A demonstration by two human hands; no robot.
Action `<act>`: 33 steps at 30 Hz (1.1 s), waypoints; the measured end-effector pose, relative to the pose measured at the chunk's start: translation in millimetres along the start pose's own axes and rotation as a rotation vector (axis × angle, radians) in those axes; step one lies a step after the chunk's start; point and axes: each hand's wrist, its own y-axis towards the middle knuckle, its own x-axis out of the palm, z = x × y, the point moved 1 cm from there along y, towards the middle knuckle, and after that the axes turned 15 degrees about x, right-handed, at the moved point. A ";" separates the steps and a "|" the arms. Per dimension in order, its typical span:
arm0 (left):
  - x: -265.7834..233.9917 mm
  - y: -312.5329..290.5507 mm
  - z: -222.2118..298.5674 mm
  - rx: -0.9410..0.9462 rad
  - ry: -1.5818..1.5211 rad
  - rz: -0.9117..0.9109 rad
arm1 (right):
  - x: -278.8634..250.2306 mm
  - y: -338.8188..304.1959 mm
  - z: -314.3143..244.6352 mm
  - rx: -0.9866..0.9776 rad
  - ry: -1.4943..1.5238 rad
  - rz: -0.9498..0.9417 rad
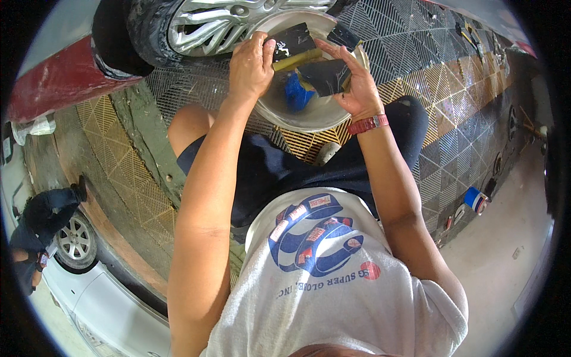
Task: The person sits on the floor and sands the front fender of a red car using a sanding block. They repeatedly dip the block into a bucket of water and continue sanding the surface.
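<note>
My left hand (252, 66) is closed at the near left rim of a white bucket (279, 124). It grips a black sheet (295, 39) that looks like sandpaper, with white marks on its face. An olive-yellow folded strip (298, 60) runs from those fingers across the bucket. My right hand (359, 88) holds a second black sandpaper sheet (326, 77) with a tan edge, thumb below and fingers stretched along it. Another black piece (344, 37) lies beyond those fingertips, by the far right rim. Lower in the bucket sits a crumpled blue thing (296, 93), its kind unclear.
A car wheel (217, 27) stands just beyond the bucket, beside a dark red body panel (65, 83). Grid floor tiles (452, 113) surround me. At right lies a blue and white can (476, 200). Far left, another person (41, 220) is near a white car (113, 303).
</note>
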 end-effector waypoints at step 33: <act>2.5 21.9 12.0 0.018 0.063 -0.155 | -131.5 302.3 228.8 0.461 -1.975 0.416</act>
